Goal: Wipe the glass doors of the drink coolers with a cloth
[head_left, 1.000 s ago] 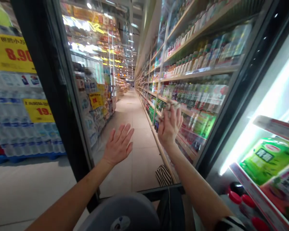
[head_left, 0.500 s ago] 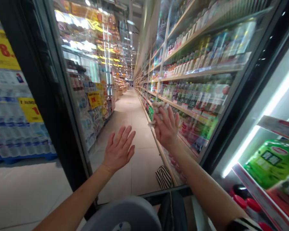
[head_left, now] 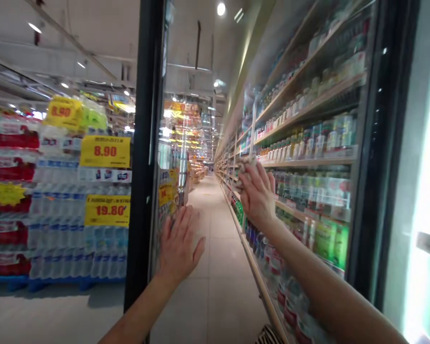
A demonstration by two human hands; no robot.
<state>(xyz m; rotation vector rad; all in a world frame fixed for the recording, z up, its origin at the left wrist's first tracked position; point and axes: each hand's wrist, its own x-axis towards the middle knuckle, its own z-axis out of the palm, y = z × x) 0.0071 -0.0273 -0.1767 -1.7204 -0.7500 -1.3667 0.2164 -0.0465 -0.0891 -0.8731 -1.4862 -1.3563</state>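
Observation:
In the head view, a glass door (head_left: 209,267) in a black frame stands in front of me. My right hand (head_left: 261,200) presses a crumpled, pale cloth (head_left: 242,173) against the glass, fingers bent over it. Part of the cloth is hidden behind the hand. To its left, near the frame's dark upright (head_left: 145,143), my left hand (head_left: 179,246) is open with its fingers stretched out and nothing in it. Whether its palm touches the glass I cannot tell.
Packs of bottled water (head_left: 62,229) are stacked on a blue pallet (head_left: 43,284) at left, with yellow price signs (head_left: 105,152). Shelves of bottles (head_left: 308,143) and a long aisle floor (head_left: 208,215) show through the glass. A bright cabinet interior (head_left: 428,191) is at right.
The view has tilted up and turned left, so the door frame looks more upright and the pallet stacks show more. Both hands remain at the glass, the cloth still under my right hand.

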